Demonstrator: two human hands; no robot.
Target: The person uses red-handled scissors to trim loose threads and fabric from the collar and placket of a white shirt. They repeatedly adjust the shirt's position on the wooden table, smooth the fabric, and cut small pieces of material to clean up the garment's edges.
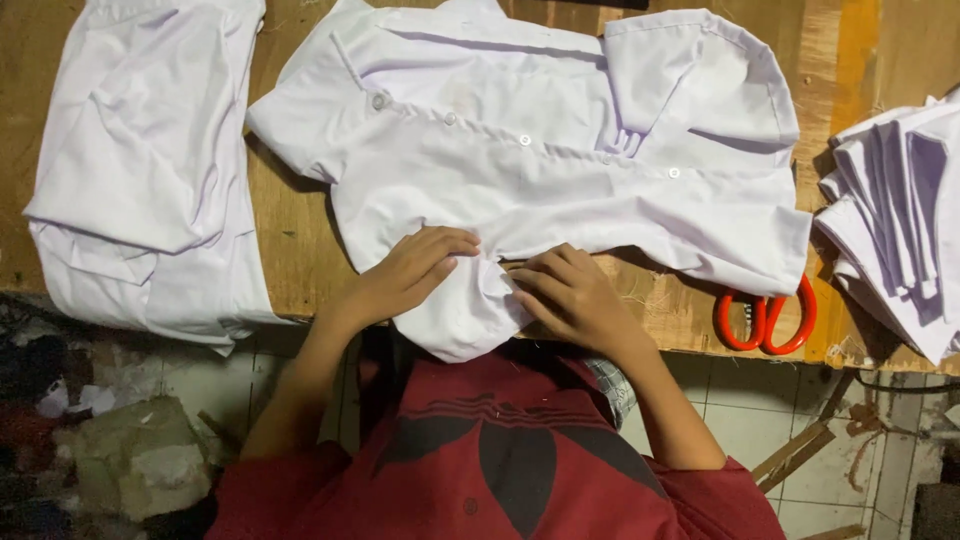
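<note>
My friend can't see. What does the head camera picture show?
Two hands, left hand and right hand, press on a white buttoned shirt spread over a wooden table. Red-handled scissors lie at its right, with folded white cloth stacks on both sides.

This looks like a small garment workshop. A worn wooden tabletop [300, 260] carries a white buttoned shirt [560, 170] spread flat. Left of the shirt lies a folded white garment [140, 170]; right of it, a stack of white fabric pieces [900, 220] and orange-handled scissors [765, 320]. Fabric scraps [90, 400] litter the tiled floor [760, 420] below the tabletop.
</note>
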